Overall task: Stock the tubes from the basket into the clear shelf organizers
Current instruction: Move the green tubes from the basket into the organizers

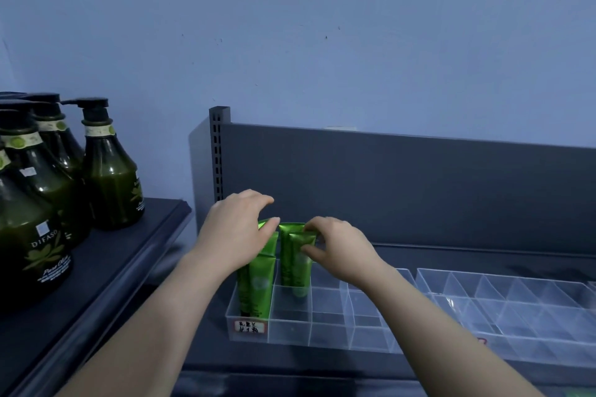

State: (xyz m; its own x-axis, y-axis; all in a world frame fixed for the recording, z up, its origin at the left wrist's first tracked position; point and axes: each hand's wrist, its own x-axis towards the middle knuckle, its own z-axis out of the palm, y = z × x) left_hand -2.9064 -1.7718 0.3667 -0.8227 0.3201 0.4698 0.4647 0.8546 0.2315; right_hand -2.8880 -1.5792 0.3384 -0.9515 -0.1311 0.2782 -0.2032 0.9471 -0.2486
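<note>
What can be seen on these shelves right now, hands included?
green tubes: four, bright green, upright in the left organizer's two leftmost columns
clear organizers: at least two, see-through, side by side on the grey shelf
label: one, white with red edge, on the left organizer's front
pump bottles: at least four, dark green with black pumps, on the side shelf
back panel: one, dark grey, behind the organizers
wall: blue
left hand: grips a first-column tube top
right hand: pinches a second-column tube top

Tubes (258,280) are standing in the organizer's (290,332) left compartments on the shelf (467,256) before me; another organizer (516,296) is sitting right, bottles (109,171) standing far left.
</note>
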